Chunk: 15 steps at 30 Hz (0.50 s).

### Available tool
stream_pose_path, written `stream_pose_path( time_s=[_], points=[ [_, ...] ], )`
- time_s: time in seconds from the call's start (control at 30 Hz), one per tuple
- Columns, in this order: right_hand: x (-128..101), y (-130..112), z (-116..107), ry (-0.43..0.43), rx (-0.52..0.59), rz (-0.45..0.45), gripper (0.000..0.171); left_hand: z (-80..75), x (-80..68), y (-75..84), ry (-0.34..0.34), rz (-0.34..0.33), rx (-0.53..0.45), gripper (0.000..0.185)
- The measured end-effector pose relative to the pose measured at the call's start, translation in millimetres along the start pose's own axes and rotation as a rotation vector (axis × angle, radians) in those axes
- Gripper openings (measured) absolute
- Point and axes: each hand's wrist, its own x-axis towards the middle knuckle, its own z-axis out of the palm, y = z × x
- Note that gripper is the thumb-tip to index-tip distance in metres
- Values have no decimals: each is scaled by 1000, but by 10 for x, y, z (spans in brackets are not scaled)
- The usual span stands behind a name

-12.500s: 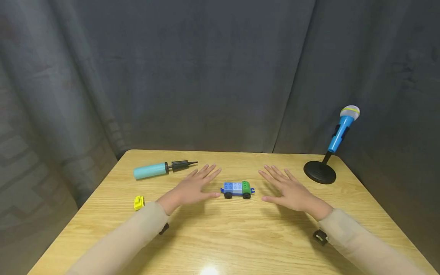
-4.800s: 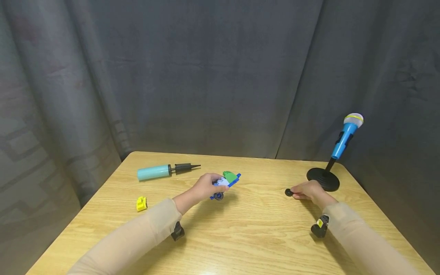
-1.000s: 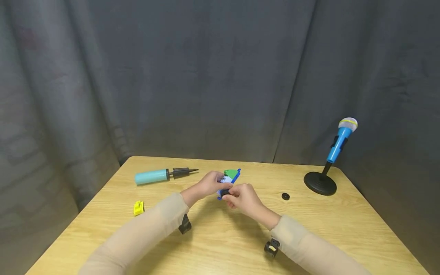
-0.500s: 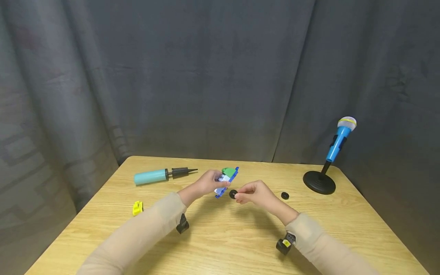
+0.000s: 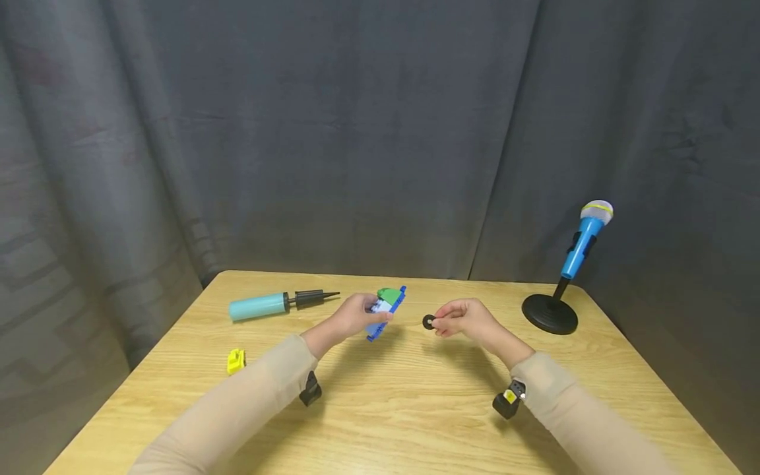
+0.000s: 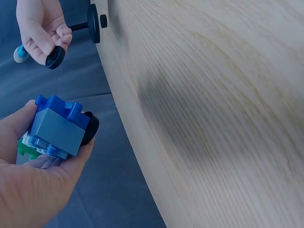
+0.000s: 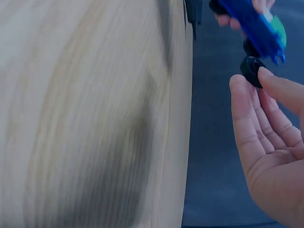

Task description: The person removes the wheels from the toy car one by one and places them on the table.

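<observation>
My left hand grips a toy block car above the table, tilted with its green end up. The car has a blue base with blue, light blue and green bricks. On the side towards my right hand no wheels show in the head view; the right wrist view shows black wheels on its other side. My right hand pinches a toy wheel, black and round, between thumb and fingers, apart from the car. Another black wheel lies on the table, hidden behind my right hand in the head view.
A black stand with a blue toy microphone is at the back right. At the back left lies a teal hand pump. A small yellow toy piece sits near my left forearm on the wooden table.
Both loose wheels came off the car, which stood on the table at first. Over the last second my right hand has drawn the second wheel away to the right; the left hand keeps the car.
</observation>
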Motion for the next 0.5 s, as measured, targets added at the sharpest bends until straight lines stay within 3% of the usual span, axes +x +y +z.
stream_pose_path(
  time_s=[0.17,0.5],
  points=[
    [18,7,-130,42,-55,72,29,-12,2,-2,9,22,17,51],
    [0,112,-252,165,-141,251,25,7,-3,-37,19,4,12,46]
  ],
)
